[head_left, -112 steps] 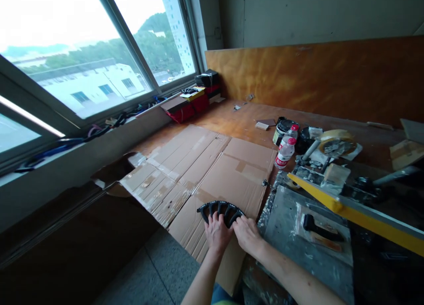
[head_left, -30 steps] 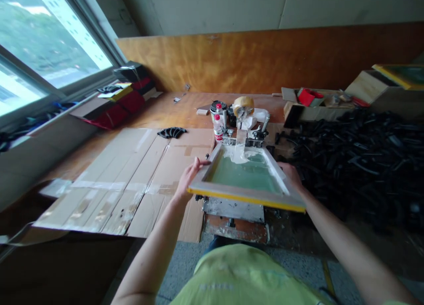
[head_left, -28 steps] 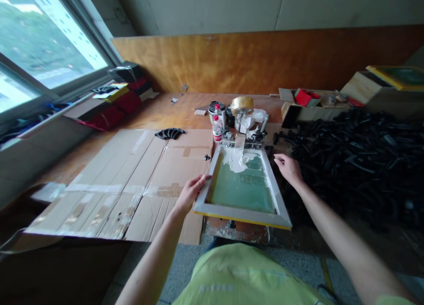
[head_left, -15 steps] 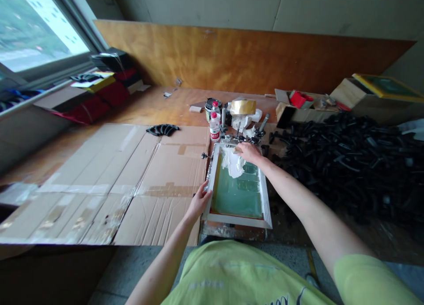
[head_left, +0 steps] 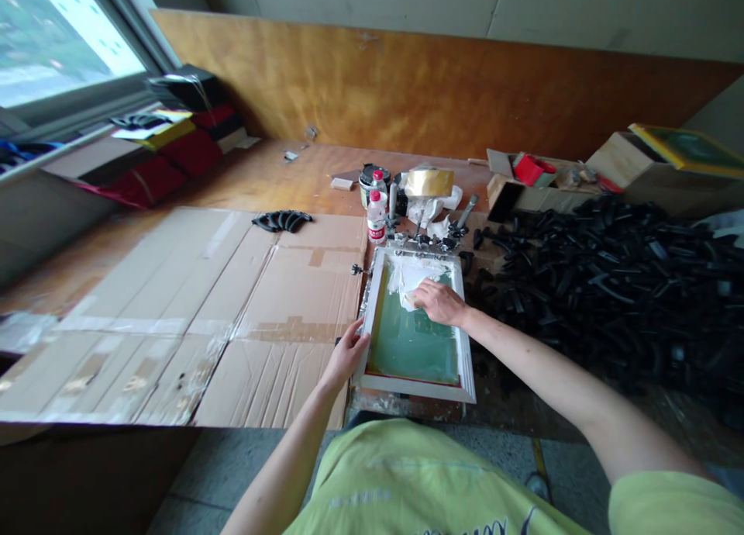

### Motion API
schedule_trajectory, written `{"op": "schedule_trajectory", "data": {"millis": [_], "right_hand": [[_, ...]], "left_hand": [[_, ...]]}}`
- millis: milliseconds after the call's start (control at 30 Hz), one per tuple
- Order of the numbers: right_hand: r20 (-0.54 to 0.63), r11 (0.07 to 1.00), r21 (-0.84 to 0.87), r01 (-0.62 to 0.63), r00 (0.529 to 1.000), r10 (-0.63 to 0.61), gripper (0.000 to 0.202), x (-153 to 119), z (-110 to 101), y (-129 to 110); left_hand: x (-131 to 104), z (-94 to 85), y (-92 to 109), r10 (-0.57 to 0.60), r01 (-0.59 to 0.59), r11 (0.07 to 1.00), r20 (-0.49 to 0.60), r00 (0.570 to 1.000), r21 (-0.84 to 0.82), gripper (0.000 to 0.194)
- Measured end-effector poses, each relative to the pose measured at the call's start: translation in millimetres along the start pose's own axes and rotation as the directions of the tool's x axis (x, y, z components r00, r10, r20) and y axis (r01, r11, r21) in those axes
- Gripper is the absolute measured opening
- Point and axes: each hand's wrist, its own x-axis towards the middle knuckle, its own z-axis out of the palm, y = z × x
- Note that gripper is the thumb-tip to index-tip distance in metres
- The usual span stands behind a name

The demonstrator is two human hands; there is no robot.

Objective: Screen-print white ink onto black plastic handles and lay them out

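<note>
In front of me lies a screen printing frame (head_left: 468, 364) with a pale metal rim and green mesh, held by clamps (head_left: 418, 243) at its far end. White ink (head_left: 401, 275) is smeared over the mesh's far part. My right hand (head_left: 440, 302) is closed, over the mesh, on a small squeegee (head_left: 411, 298); only its pale tan edge shows beside the fingertips. My left hand (head_left: 349, 350) grips the frame's left rim, thumb on top and fingers along the outer side.
Flattened cardboard (head_left: 221, 310) covers the left bench, with several curved black parts (head_left: 283, 221) on it. A heap of black parts (head_left: 616, 279) lies to the right. Behind the frame stand red-capped bottles (head_left: 377, 223), a dark tub (head_left: 372, 180) and a tape roll (head_left: 428, 183).
My right hand has drawn the squeegee from the far end of the frame toward me, spreading the white ink on the mesh. My left hand stays on the rim. The view has shifted slightly.
</note>
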Motion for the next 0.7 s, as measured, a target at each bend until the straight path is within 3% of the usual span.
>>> {"op": "schedule_trajectory", "data": {"millis": [100,267,367,467,567,700], "right_hand": [[0.015,0.987,0.102,0.122,0.992,-0.124,0.013,-6.5,-5.2,8.0],[-0.124,0.992,0.122,-0.043,0.991,0.058,0.013,4.4,-2.3,15.8],[-0.176,0.995,0.104,0.010,0.984,0.009,0.018,-7.5,6.1,8.7],[-0.155,0.983,0.174,0.064,0.987,-0.037,0.016,-17.1,3.4,7.9],[-0.136,0.969,0.244,-0.037,0.988,0.072,0.017,3.6,-10.6,19.9],[-0.180,0.932,0.214,-0.292,0.926,0.331,0.056,49.1,-37.0,52.2]], "left_hand": [[-1.1,1.1,2.5,-0.003,0.003,1.000,-0.023,1.000,-0.005,0.078],[-3.2,1.1,8.3,-0.008,0.007,0.999,-0.023,1.000,-0.043,0.081],[-4.5,0.9,11.7,-0.009,0.008,0.999,-0.021,1.000,-0.046,0.080],[-6.8,1.5,17.8,-0.017,0.017,0.999,-0.023,1.000,-0.038,0.078],[-13.2,0.9,33.5,-0.032,0.032,0.999,-0.020,0.999,-0.030,0.081],[-27.6,-2.8,74.7,-0.034,0.035,0.998,0.017,0.999,-0.055,0.081]]}}
